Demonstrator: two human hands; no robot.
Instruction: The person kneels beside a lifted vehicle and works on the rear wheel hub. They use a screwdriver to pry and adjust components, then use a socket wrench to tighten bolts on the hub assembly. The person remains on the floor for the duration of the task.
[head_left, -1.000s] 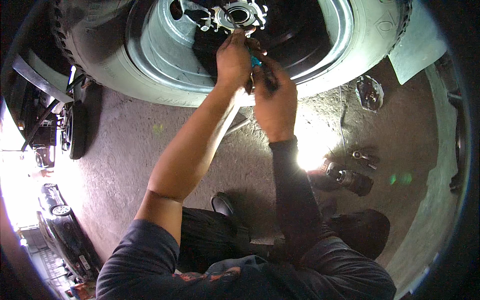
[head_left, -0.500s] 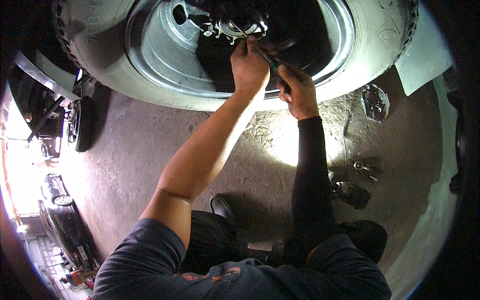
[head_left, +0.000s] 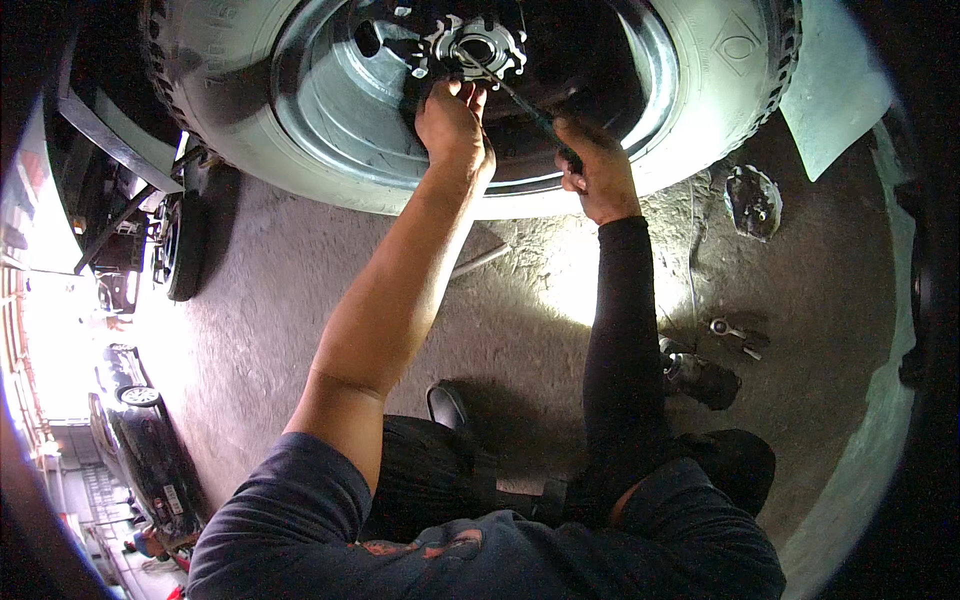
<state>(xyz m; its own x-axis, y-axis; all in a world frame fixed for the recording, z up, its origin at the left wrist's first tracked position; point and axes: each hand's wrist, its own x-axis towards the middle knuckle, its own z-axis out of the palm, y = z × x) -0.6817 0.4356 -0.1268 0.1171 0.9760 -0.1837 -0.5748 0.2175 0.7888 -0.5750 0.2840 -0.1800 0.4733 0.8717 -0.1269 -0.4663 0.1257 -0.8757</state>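
Just above both hands (head_left: 455,125), wheel hub (head_left: 478,45)

Two hands (head_left: 455,125), one tyre (head_left: 700,110), one hub (head_left: 478,45), one screwdriver (head_left: 530,110)

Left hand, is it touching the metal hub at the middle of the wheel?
Touching. The head view shows the left hand with its fingertips pressed against the lower edge of the toothed metal hub, no gap visible between them.
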